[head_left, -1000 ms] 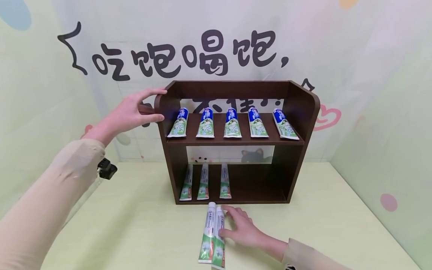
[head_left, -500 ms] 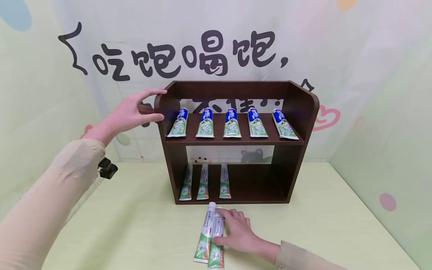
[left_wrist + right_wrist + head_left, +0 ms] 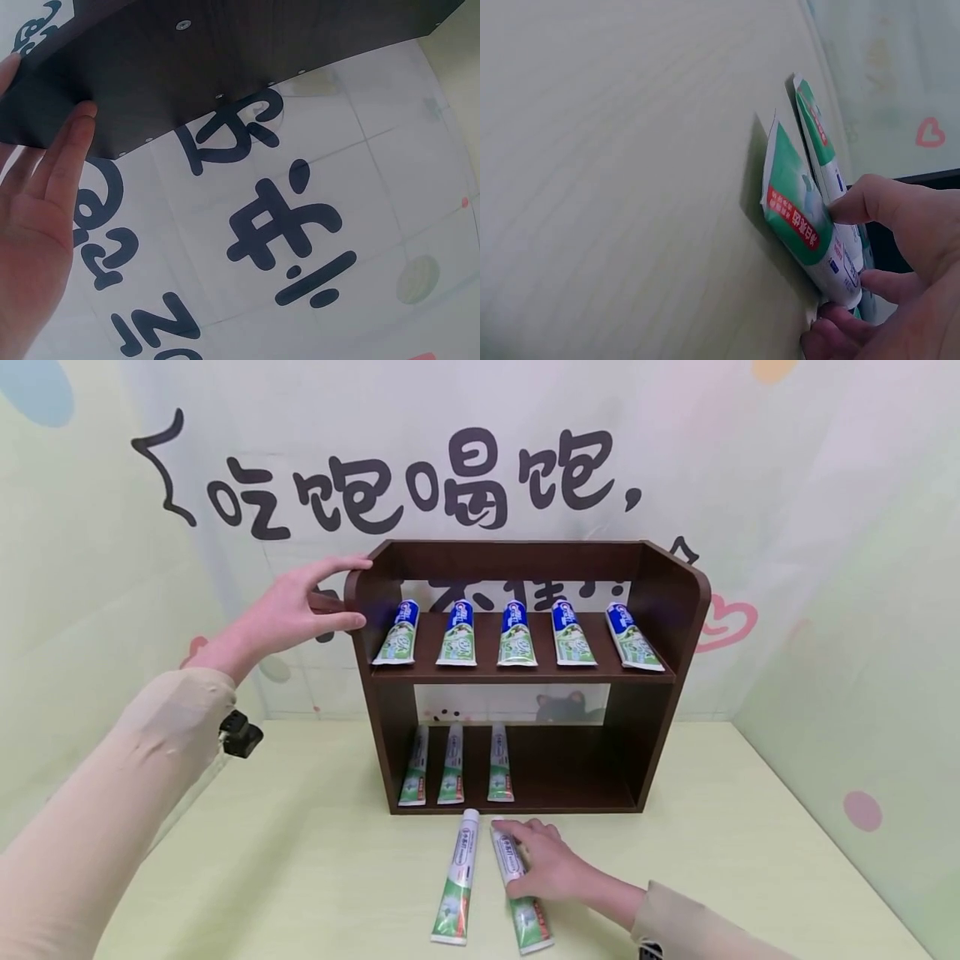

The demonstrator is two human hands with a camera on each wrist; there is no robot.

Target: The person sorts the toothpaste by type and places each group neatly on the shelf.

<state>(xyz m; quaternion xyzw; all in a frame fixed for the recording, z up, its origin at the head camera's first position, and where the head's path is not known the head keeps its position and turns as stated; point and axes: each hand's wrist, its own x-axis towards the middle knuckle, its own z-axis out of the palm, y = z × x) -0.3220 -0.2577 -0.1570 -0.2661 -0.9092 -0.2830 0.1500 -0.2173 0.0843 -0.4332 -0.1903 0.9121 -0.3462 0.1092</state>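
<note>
My right hand (image 3: pixel 553 863) pinches a white-and-green toothpaste tube (image 3: pixel 531 925) by its sides, thumb toward the middle and fingers near the cap end. In the right wrist view the held tube (image 3: pixel 799 199) casts a shadow on the table beside it. A matching toothpaste tube (image 3: pixel 454 893) lies just to its left, cap toward the shelf. Against the upper left side of the dark brown two-tier shelf (image 3: pixel 517 557), my left hand (image 3: pixel 285 606) rests with fingers extended; the left wrist view has its fingers (image 3: pixel 71 150) flat against the outer panel.
Several blue-and-green toothpaste tubes (image 3: pixel 516 635) lie in a row on the upper tier. On the lower tier are three white-and-green tubes (image 3: pixel 452 768), left of its bare right part (image 3: pixel 570 768). A patterned wall (image 3: pixel 480 452) stands behind the pale table (image 3: pixel 300 860).
The right hand has shifted the held tube right, apart from the other one, and its lower end now angles right. The left tube's lower end has swung slightly left. The left hand stays put.
</note>
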